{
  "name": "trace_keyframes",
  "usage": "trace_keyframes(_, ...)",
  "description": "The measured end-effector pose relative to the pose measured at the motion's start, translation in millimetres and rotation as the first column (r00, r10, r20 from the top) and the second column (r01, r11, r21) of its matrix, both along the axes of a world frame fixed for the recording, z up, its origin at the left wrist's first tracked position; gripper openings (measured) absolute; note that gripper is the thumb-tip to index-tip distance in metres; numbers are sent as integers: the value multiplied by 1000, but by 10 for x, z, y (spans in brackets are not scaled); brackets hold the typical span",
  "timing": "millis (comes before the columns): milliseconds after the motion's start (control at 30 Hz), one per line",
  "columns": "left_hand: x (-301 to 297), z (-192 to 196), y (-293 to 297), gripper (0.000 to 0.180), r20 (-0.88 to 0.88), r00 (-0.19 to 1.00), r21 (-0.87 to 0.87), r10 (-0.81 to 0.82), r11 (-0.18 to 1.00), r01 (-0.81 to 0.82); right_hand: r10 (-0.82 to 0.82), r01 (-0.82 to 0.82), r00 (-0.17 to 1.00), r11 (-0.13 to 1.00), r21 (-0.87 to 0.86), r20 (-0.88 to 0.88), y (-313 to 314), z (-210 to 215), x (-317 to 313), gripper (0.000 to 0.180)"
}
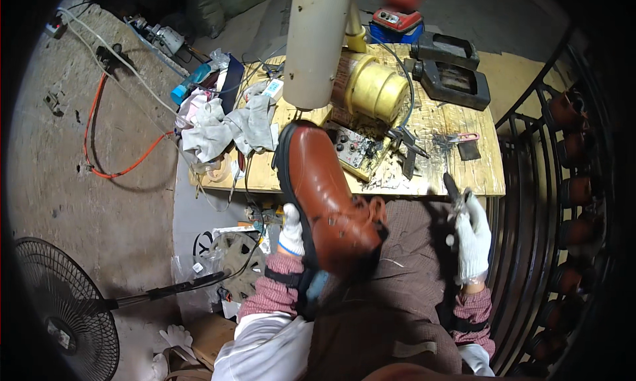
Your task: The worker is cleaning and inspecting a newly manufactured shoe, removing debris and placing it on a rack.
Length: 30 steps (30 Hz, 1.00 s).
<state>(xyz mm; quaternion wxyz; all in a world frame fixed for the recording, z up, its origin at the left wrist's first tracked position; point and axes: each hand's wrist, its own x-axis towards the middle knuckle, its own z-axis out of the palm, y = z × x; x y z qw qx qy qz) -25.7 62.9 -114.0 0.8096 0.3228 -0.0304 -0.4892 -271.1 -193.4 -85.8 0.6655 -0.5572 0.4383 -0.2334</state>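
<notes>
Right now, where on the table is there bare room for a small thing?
The table looks bare at its right front corner, beside the dark pad; mostly bare between that pad and the nearer black container. Crowded: left, by grey cloths; middle, by the yellow drum and control panel.

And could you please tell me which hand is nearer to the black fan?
The left hand, holding the brown boot, to the right of the black fan. The right hand, gripping a dark tool, is farther right, beyond the boot.
</notes>
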Motion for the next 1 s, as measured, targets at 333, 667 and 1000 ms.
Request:
trace_keyframes(333,531,-320,-192,118,-83,995,19,-47,999,48,55,-40,996,974,221,-64,258,235,37,38)
trace_keyframes(667,-319,-220,146,73,-317,919,343,-234,875,341,166,-184,976,976,-119,-144,371,63,57,26)
trace_keyframes(1000,115,-1640,533,76,-247,901,620,-356,656,430,255,-344,936,507,-790,-244,207,-255,608,14)
